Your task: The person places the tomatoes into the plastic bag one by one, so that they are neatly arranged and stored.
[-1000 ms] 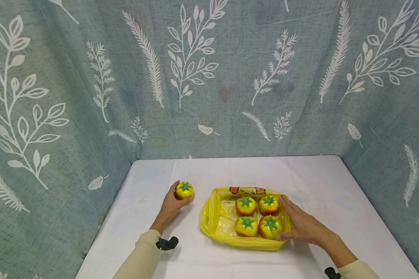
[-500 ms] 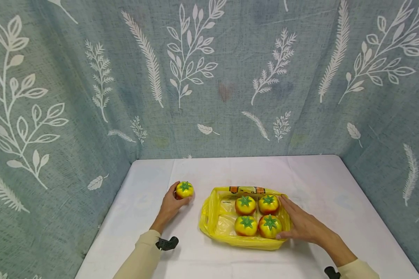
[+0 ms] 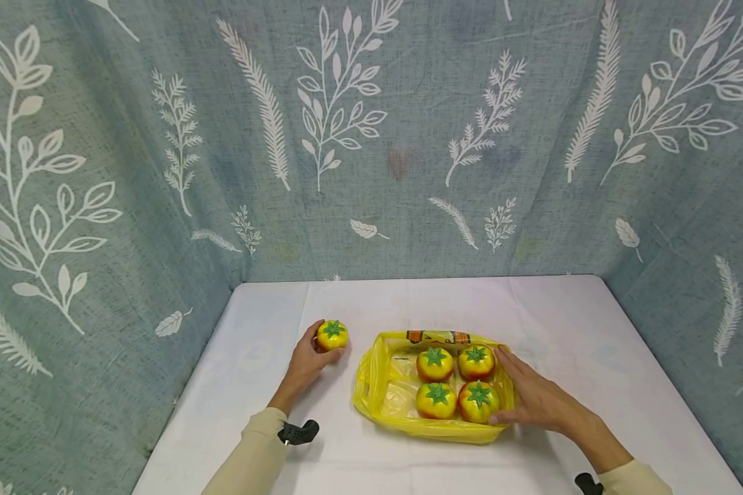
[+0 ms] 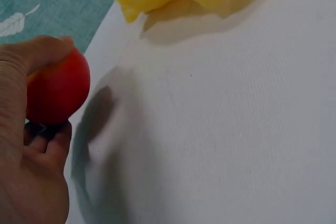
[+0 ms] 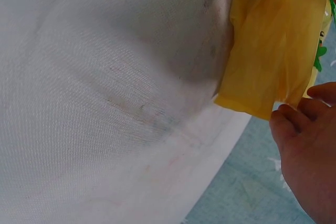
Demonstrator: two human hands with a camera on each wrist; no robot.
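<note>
My left hand holds a toy tomato, yellow on top with a green star-shaped leaf, left of the bag. Seen in the left wrist view, that tomato shows a red underside, with thumb and fingers around it and its shadow on the cloth. A yellow plastic bag lies spread open at the middle of the table. Several matching toy tomatoes sit upright in its right half. My right hand holds the bag's right end, thumb at the near corner and fingers at the far one.
White cloth covers the table. A grey-green curtain with white leaf prints surrounds its back and sides. Bag handles bunch at the bag's left end. A dark wrist device sits at my left cuff.
My left hand has moved slightly right and away from me with the toy tomato. My right hand, the bag and the tomatoes inside stay in place.
</note>
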